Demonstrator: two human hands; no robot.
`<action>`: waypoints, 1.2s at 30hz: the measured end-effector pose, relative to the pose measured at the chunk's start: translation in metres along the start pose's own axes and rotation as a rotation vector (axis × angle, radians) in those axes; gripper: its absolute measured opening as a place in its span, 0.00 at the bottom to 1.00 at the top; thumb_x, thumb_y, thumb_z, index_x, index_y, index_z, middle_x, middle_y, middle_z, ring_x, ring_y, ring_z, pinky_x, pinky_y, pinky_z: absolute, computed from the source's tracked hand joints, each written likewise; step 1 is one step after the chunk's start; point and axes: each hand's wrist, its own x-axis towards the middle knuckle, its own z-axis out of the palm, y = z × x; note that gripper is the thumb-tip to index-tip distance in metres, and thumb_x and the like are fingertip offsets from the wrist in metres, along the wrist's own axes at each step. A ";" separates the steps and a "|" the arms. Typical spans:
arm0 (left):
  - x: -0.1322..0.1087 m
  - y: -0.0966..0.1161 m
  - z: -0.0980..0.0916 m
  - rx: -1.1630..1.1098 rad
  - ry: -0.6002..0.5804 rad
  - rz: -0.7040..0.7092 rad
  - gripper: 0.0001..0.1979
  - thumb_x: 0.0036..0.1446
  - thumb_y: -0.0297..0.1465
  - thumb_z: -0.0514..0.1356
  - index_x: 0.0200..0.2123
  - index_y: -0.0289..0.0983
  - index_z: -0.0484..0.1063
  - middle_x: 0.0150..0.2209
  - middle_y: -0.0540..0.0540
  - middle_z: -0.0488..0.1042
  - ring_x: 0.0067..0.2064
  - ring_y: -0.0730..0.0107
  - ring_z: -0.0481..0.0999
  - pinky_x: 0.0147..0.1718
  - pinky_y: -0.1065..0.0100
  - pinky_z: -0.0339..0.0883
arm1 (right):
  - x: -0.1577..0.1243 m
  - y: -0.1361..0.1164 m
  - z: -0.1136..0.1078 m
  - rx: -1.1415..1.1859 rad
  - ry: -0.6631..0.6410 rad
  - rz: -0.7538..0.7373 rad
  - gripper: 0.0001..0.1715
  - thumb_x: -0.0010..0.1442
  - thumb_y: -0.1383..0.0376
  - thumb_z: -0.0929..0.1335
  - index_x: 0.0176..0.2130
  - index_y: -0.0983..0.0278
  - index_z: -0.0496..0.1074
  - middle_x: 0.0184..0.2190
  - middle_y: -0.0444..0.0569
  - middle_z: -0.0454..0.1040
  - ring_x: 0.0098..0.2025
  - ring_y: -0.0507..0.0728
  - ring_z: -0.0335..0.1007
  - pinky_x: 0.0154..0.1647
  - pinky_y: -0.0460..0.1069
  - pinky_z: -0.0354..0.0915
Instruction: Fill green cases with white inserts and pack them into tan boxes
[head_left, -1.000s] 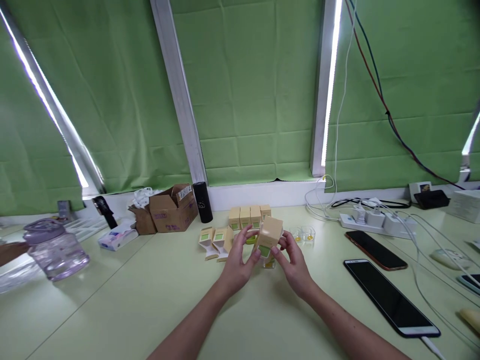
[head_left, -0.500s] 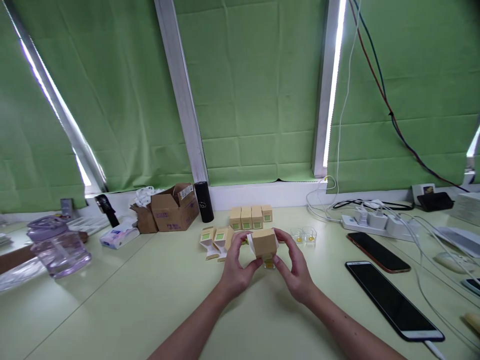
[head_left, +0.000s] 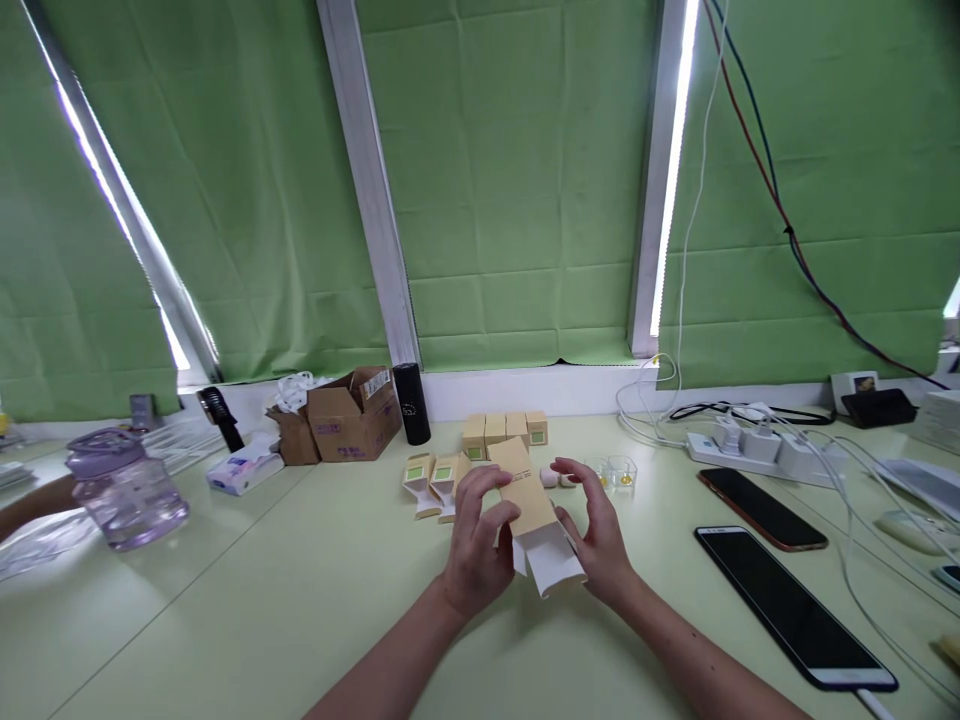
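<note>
My left hand [head_left: 476, 540] grips a small tan carton [head_left: 525, 495] from its left side, fingers curled over it. The carton lies tilted with its white end flaps [head_left: 551, 565] open towards me. My right hand [head_left: 596, 525] is at the carton's right side, fingers partly spread, thumb near the flaps. Behind stand a row of closed tan cartons with green labels [head_left: 504, 432]. Two opened cartons [head_left: 435, 478] sit to the left, two small clear cups [head_left: 616, 470] to the right.
A purple-lidded clear jug [head_left: 124, 490], brown cardboard boxes [head_left: 349, 420], a tissue pack [head_left: 244, 468] and a black cylinder [head_left: 412, 402] lie at the left. Right: a power strip with chargers [head_left: 757, 445], cables, two phones [head_left: 795, 605]. Another person's arm [head_left: 30, 500] shows far left.
The carton has been turned from upright to lying flat, open white flaps now facing me. My right hand's fingers have loosened and spread. The view shifted slightly.
</note>
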 end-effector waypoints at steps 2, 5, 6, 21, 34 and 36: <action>-0.002 -0.001 0.000 0.041 0.018 -0.004 0.13 0.59 0.24 0.62 0.44 0.47 0.69 0.58 0.42 0.67 0.61 0.49 0.67 0.56 0.43 0.65 | 0.000 0.001 0.000 -0.010 0.004 0.009 0.25 0.68 0.60 0.65 0.62 0.55 0.62 0.60 0.55 0.68 0.61 0.66 0.64 0.60 0.63 0.64; -0.003 -0.001 0.001 0.107 0.047 -0.002 0.13 0.57 0.25 0.64 0.43 0.48 0.70 0.60 0.42 0.64 0.61 0.48 0.65 0.57 0.43 0.65 | -0.001 0.003 0.001 -0.023 0.015 0.018 0.25 0.67 0.60 0.65 0.62 0.55 0.63 0.60 0.54 0.69 0.61 0.66 0.65 0.60 0.63 0.64; -0.003 -0.001 0.001 0.115 0.049 0.004 0.14 0.57 0.25 0.64 0.43 0.48 0.70 0.61 0.42 0.63 0.61 0.48 0.65 0.57 0.43 0.65 | -0.001 0.003 0.001 -0.026 0.017 0.020 0.25 0.67 0.61 0.65 0.62 0.55 0.63 0.60 0.54 0.69 0.61 0.66 0.65 0.60 0.63 0.64; 0.002 -0.005 0.007 -0.512 0.078 -0.689 0.29 0.61 0.40 0.66 0.61 0.40 0.62 0.54 0.37 0.73 0.56 0.52 0.74 0.55 0.53 0.69 | 0.001 -0.001 0.003 -0.038 0.029 -0.033 0.26 0.66 0.64 0.65 0.62 0.57 0.62 0.59 0.57 0.68 0.62 0.68 0.64 0.60 0.67 0.65; 0.005 -0.006 0.014 -0.765 0.096 -1.009 0.30 0.57 0.47 0.69 0.54 0.42 0.59 0.46 0.41 0.80 0.47 0.58 0.83 0.47 0.59 0.73 | -0.001 -0.010 0.004 0.044 -0.134 -0.095 0.25 0.69 0.63 0.64 0.63 0.52 0.65 0.63 0.55 0.61 0.70 0.67 0.55 0.65 0.66 0.66; 0.003 -0.007 0.015 -0.749 0.071 -1.013 0.29 0.57 0.48 0.68 0.53 0.42 0.61 0.45 0.41 0.81 0.45 0.59 0.83 0.46 0.59 0.74 | -0.001 -0.010 0.004 0.068 -0.154 -0.064 0.23 0.69 0.62 0.64 0.62 0.52 0.67 0.63 0.55 0.61 0.70 0.67 0.55 0.63 0.64 0.69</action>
